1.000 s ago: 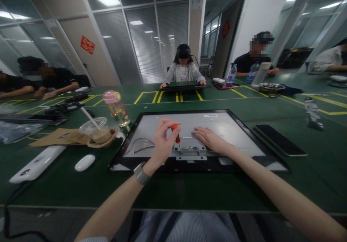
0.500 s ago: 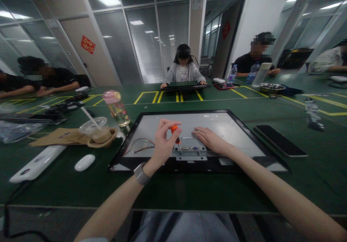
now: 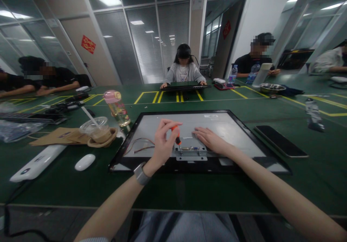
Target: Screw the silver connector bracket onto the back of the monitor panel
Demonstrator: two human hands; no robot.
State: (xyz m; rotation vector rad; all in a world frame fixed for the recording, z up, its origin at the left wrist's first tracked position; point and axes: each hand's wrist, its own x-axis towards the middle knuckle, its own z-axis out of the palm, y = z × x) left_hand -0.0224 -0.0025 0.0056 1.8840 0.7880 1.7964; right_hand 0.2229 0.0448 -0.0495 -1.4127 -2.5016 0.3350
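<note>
A flat monitor panel with a black frame lies back side up before me on the green table. My left hand is closed around the orange and black handle of a small screwdriver. Its thin shaft points down at the left part of a metal bracket with connector ports, near the panel's close edge. Flat on the grey back, just right of the ports, rests my right hand, fingers stretched out and holding nothing. Left of the bracket, thin wires lie on the panel.
To the left are a white mouse, a white power strip, an iced drink cup and a pink-lidded bottle. A black phone lies to the right. Several people sit around the table; one opposite holds a dark panel.
The screwdriver handle has turned or tilted very slightly in my left hand. My right hand has stayed in place on the panel.
</note>
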